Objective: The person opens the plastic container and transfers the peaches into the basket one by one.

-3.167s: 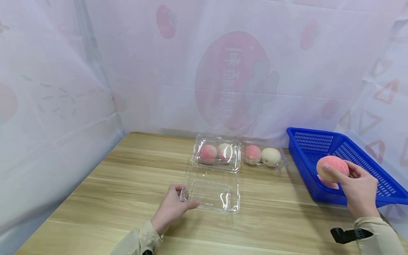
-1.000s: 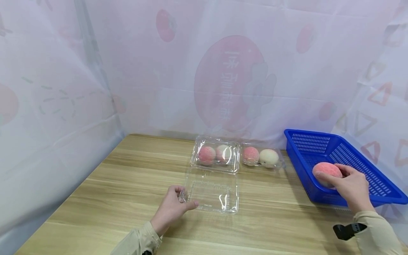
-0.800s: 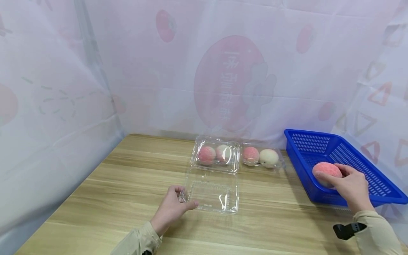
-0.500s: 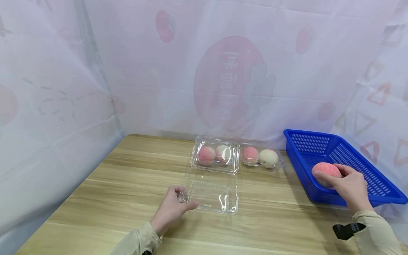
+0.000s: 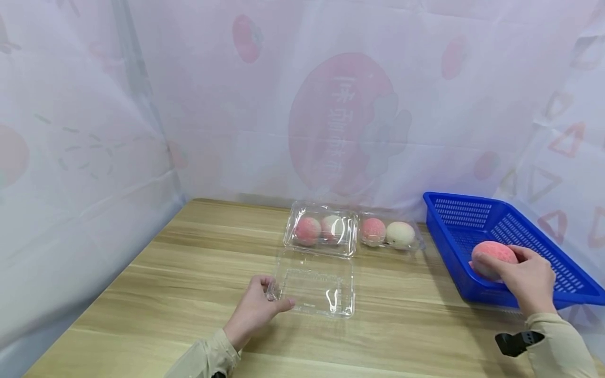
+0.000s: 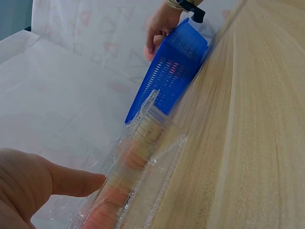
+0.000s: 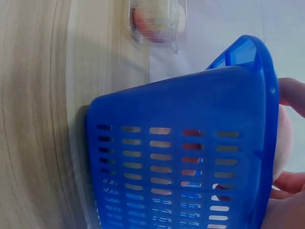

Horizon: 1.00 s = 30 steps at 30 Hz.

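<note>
While the pink peach (image 5: 497, 252) is gripped: it is held by the right hand (image 5: 533, 278) at the closest left corner of the blue basket (image 5: 449, 249), its top showing above the rim.
Right hand: narrowed around the peach, thumb on one side and fingers on the other.
Left hand (image 5: 255, 311): curled at the left edge of a clear tray (image 5: 309, 289), its thumb laid by the tray's near corner; well apart from the right hand.
Clear tray: placed just right of the left hand; whether it is joined to the box behind cannot be told.
In the way: the peach is separated from the left hand by the basket's side wall, and its underside is hidden by that wall in the right wrist view.
Beyond the left hand: two peaches (image 5: 308, 231) are seen through a clear box (image 5: 352, 231); two more fruits (image 5: 400, 234) are seen in a second box (image 5: 418, 240), between the hands and farther off.
Around: all is borne by a wooden table (image 5: 189, 304), backed by a printed curtain (image 5: 227, 105).
</note>
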Available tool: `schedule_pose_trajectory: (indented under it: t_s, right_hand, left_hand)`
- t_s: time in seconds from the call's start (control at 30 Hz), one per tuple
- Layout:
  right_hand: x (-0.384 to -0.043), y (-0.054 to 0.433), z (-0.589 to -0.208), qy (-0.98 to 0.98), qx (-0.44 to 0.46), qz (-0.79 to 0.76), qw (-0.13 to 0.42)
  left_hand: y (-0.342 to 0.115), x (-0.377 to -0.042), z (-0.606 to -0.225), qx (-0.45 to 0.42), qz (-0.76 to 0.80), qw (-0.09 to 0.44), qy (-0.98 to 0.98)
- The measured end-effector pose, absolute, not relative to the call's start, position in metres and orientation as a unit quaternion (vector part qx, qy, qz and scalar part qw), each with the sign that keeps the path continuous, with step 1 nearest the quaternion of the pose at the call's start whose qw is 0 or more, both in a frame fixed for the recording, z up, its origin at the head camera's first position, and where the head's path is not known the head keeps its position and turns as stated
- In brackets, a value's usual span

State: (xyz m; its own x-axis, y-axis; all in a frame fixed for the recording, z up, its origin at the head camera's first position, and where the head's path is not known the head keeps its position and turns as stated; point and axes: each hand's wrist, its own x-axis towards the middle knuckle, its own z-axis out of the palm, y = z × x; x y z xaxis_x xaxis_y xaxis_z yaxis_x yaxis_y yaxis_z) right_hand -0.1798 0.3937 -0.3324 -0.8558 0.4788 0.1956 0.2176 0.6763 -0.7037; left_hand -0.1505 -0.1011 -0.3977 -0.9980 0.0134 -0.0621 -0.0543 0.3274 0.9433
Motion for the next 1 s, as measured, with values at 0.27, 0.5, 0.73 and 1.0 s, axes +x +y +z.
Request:
schedule_pose_trajectory:
  t_s: [0.27, 0.5, 0.73, 1.0]
  right_hand:
    - [-0.181, 0.3968, -0.3311, -0.881, -0.24, 0.348, 0.212]
    - [-0.1796, 0.3948, -0.3377, -0.895, -0.198, 0.332, 0.224]
    - [-0.1819, 0.3939, -0.3366, -0.923, -0.109, 0.307, 0.205]
    - [-0.1802, 0.3976, -0.3377, -0.929, -0.09, 0.304, 0.189]
  left_hand:
    - [-0.1005, -0.1513, -0.3993, -0.011, 0.582, 0.026, 0.812]
    - [-0.1, -0.1515, -0.4011, -0.016, 0.584, 0.031, 0.811]
    - [-0.1018, -0.152, -0.4008, -0.01, 0.585, 0.027, 0.81]
    - [-0.1014, -0.1523, -0.4012, -0.014, 0.582, 0.031, 0.813]
